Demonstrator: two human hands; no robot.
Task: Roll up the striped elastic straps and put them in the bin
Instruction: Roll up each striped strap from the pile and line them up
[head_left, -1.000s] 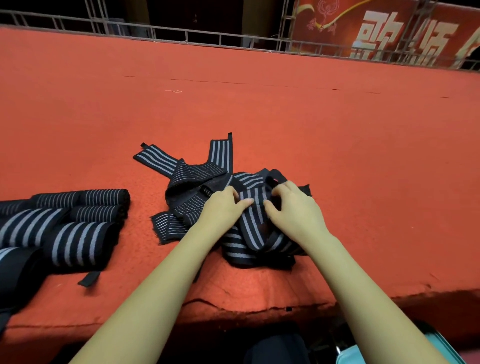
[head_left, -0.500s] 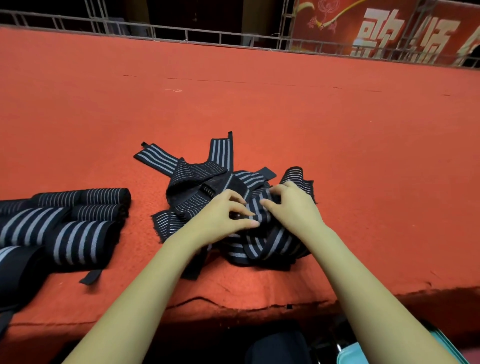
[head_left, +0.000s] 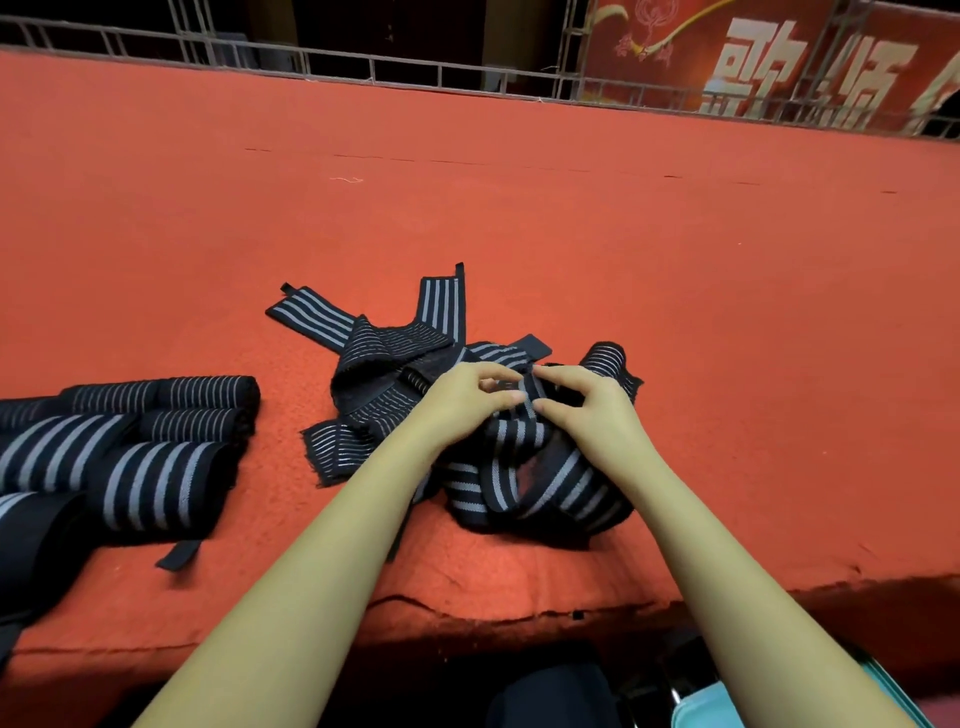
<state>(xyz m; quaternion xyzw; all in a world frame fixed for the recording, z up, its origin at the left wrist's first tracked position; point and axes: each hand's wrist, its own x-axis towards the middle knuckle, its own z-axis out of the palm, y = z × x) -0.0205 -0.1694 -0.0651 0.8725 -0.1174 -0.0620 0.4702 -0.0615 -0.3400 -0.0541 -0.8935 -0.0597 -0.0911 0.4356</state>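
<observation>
L hand (head_left: 467, 400) and R hand (head_left: 587, 410), fingers curled, pinched a black grey-striped elastic strap (head_left: 519, 467) atop the loose ribbed pile (head_left: 395, 364), mid red felt carpet (head_left: 571, 218). Rolled straps (head_left: 150, 483) lay near left. Far-right red banner (head_left: 779, 67): white Chinese characters, cropped.

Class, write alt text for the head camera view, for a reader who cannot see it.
A person's left hand and right hand pinch a strap atop a tangled pile of grey-striped black elastic straps on red carpet. Rolled straps lie to the left.
</observation>
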